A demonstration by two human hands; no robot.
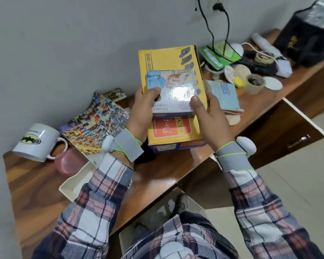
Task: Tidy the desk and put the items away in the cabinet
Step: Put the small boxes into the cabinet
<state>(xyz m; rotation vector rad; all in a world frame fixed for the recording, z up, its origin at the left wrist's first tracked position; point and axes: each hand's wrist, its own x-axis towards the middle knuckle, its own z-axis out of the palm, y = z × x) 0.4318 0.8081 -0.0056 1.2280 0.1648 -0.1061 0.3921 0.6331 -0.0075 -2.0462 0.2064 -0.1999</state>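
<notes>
A small white coaster box (173, 90) lies on top of a large yellow shoe box (163, 60), and both are lifted above the wooden desk (157, 171). My left hand (143, 107) grips the left side of the two boxes, thumb on the coaster box. On the right side, my right hand (208, 114) holds them with its thumb pressed on the coaster box's corner. A brown cabinet door (281, 126) stands ajar below the desk's right end.
On the desk's left are a Batman mug (36, 141) on its side, a pink cup (69, 161), a colourful picture card (95, 120) and a cream tray (79, 182). A blue booklet (223, 94), tape rolls, discs, a green packet and a black bag (305, 36) crowd the right.
</notes>
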